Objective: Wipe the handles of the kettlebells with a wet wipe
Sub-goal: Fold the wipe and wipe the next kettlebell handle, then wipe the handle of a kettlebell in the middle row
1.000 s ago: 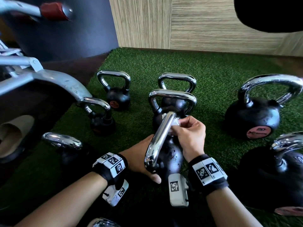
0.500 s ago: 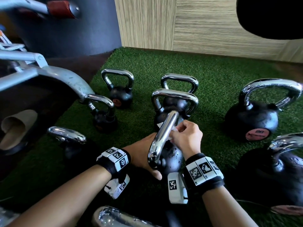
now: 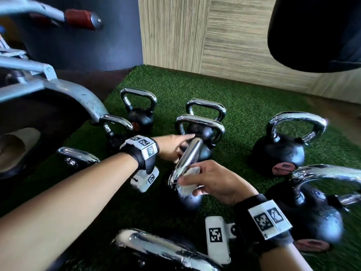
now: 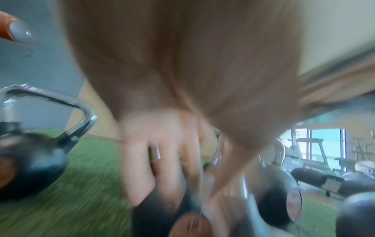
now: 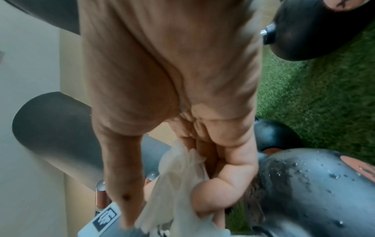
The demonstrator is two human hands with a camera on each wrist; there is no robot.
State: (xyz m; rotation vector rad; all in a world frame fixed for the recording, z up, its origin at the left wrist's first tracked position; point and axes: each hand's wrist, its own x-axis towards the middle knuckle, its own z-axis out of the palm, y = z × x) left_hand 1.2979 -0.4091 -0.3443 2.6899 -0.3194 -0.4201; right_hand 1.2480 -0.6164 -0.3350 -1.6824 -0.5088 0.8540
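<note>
A black kettlebell with a chrome handle stands on the green turf in the middle of the head view. My right hand pinches a white wet wipe and presses it round the near, lower end of that handle. The wipe shows crumpled between thumb and fingers in the right wrist view. My left hand lies on the far left side of the handle with its fingers stretched out. In the blurred left wrist view its fingers rest straight on the black ball.
Several other chrome-handled kettlebells stand around on the turf: two behind, one far left, large ones at right and near right. A grey machine frame is at left. A black bag hangs top right.
My right hand has slid the wipe from the far end of the handle down to its near end. My left hand left the ball's near side and reached to the far side.
</note>
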